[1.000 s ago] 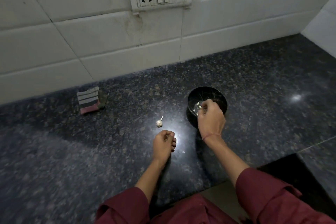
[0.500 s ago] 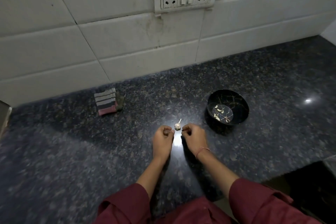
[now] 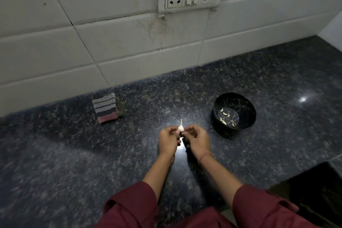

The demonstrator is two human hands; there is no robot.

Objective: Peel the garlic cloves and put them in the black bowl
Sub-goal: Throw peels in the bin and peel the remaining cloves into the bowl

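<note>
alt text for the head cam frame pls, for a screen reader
A left hand and right hand pinch a small garlic piece with its stalk up, over a dark speckled counter. To the right sits a black bowl with a few peeled cloves; a folded striped cloth lies back left by the tiled wall.

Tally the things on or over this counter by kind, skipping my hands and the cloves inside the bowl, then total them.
Black bowl: 1
Garlic bulb, pinched between left hand and right hand: 1
Folded striped cloth, dark piece at its side: 1
Total: 3
</note>
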